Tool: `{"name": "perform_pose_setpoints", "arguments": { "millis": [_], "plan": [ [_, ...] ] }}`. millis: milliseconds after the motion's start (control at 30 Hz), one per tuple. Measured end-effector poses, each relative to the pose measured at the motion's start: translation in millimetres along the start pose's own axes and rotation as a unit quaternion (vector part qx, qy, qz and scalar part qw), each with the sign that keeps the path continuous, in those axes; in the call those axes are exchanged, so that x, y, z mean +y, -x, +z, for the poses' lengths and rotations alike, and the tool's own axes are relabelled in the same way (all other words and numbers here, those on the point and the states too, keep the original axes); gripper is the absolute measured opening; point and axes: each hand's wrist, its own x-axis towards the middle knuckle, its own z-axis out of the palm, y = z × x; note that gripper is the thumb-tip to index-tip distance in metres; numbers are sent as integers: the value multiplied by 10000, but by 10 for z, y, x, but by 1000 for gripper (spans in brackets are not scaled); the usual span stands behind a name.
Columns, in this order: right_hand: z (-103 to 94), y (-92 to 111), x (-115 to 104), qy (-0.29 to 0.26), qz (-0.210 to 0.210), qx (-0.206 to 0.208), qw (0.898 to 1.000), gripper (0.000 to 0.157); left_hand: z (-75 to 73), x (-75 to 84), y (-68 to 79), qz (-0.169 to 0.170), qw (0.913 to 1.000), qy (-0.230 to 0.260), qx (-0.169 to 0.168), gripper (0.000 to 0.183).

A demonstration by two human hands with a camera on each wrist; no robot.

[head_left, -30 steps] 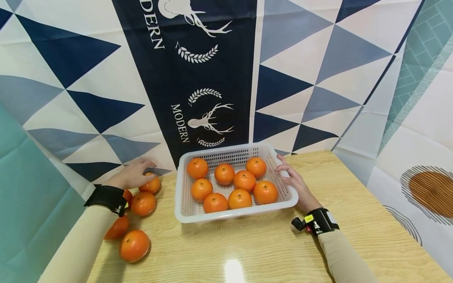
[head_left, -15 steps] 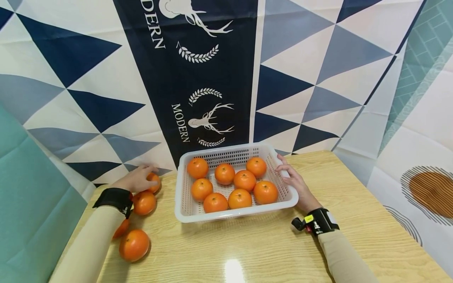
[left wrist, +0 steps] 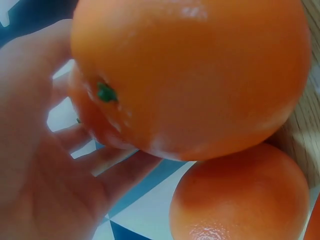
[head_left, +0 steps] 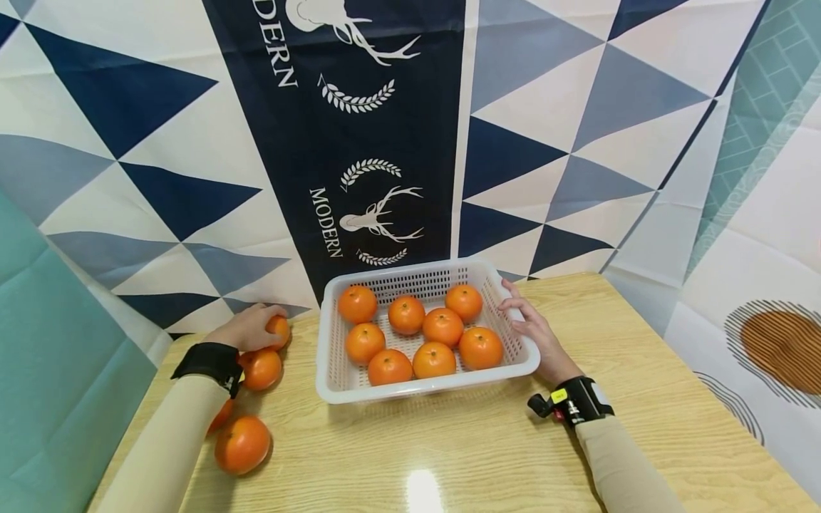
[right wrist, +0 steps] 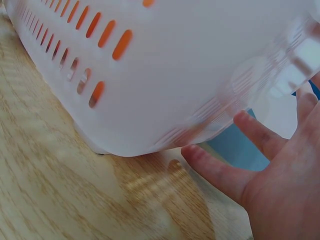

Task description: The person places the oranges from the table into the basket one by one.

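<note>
At the table's far left, my left hand curls its fingers round the rearmost orange. From the left wrist, that orange is mostly hidden behind a nearer orange with a green stem end, and the fingers bend in behind. My right hand grips the right end of a white slotted plastic basket, fingers over the rim. In the right wrist view, two fingertips lie at the outside of the basket wall. Several oranges sit inside the basket.
Beside my left hand stands another orange. Nearer me lie one orange and one partly hidden by the left sleeve. A patterned cloth hangs behind the wooden table, and a teal panel borders its left side.
My left hand has shifted right and slightly down, its fingers closing from above round the rearmost orange. The right hand and the basket have stayed put.
</note>
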Motion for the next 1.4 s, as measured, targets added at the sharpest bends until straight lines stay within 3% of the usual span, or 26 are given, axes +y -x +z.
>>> {"name": "perform_pose_setpoints", "arguments": {
  "millis": [267,433,1000,1200,1400],
  "plan": [
    [4,-2,-13,-72,-3,43,10000,23,6,-22,-17,-98,9999,44,-26,54],
    [4,2,-15,-52,11,12,10000,24,21,-30,-16,24,10000,-54,53,52],
    [7,6,-7,-6,32,-16,10000,24,-101,17,82,480,9922,-61,1145,46],
    [7,5,2,65,41,-12,10000,25,-132,32,99,529,9907,-17,1254,47],
    [3,-2,-1,9,-4,-9,10000,24,-248,152,115,581,9870,64,1495,47]
  ]
}}
